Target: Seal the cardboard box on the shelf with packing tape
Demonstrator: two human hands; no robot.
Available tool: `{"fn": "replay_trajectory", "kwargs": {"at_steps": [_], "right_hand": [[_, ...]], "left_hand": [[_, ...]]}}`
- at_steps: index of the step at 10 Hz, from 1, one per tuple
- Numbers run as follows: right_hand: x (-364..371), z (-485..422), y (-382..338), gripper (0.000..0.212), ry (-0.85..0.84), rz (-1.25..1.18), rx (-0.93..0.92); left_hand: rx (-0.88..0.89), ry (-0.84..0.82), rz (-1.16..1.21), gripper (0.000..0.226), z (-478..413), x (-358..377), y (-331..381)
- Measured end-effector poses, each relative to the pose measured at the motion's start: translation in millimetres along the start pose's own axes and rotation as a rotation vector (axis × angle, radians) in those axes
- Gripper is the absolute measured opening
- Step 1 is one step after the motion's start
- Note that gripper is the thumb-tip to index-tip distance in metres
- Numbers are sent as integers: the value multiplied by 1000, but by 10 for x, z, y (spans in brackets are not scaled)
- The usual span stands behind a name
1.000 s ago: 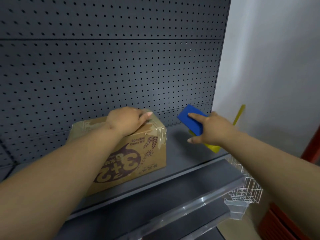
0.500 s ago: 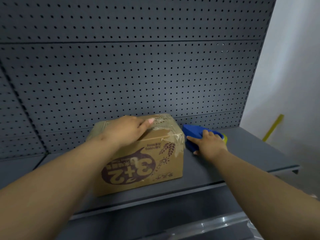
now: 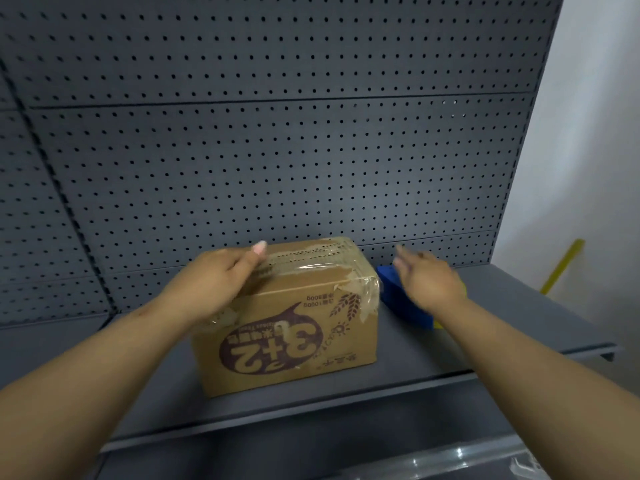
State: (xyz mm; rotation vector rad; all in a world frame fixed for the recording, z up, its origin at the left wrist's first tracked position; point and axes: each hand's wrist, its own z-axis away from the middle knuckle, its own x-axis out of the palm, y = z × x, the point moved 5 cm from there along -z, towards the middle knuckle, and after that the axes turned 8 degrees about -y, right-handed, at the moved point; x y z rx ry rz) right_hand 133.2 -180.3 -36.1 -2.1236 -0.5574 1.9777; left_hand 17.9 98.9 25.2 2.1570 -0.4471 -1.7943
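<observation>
A brown cardboard box (image 3: 298, 337) with an upside-down "3+2" print stands on the grey shelf (image 3: 519, 327). Clear packing tape (image 3: 311, 261) covers its top and wraps down the right corner. My left hand (image 3: 221, 282) lies flat on the box's top left, fingers spread over the tape. A blue tape dispenser (image 3: 401, 299) rests on the shelf just right of the box, a bit of yellow showing at its lower end. My right hand (image 3: 429, 275) hovers over the dispenser with fingers apart, holding nothing and partly hiding it.
A dark perforated back panel (image 3: 277, 150) rises behind the shelf. A white wall (image 3: 588, 133) lies to the right with a yellow stick (image 3: 562, 265) leaning by it. A lower shelf with a clear plastic strip (image 3: 450, 459) juts out below.
My right hand carried the blue dispenser down onto the shelf beside the box, then let go and lifted off it. My left hand stayed on the box top. The view shifted right.
</observation>
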Motion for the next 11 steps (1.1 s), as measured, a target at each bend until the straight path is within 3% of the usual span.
{"fn": "replay_trajectory", "kwargs": {"at_steps": [1,2,3,4,5,7,9,10,11], "right_hand": [[-141,242,-269,49,190,-833,-57],[66,414,-565,62,112,-1144,-10],[148,541,-765,65,202,-1088,30],[166,610,-819,63,406,-847,87],[240,571,-827,56,485,-762,133],[306,486,-807,52,586,-801,132],[299,471,-795,54,587,-924,129],[357,435,-783,58,476,-1098,70],[305,372,-715,89,213,-1376,116]], "left_hand": [[-37,341,212,65,315,-91,-304],[-179,487,582,59,492,67,-576],[-257,454,893,61,458,326,-591],[-307,609,920,65,395,448,-602],[-350,739,839,60,383,452,-588],[-373,784,790,55,322,490,-661],[-354,789,774,57,309,485,-657],[-312,721,866,63,331,508,-680],[-288,556,1103,76,289,493,-758]]}}
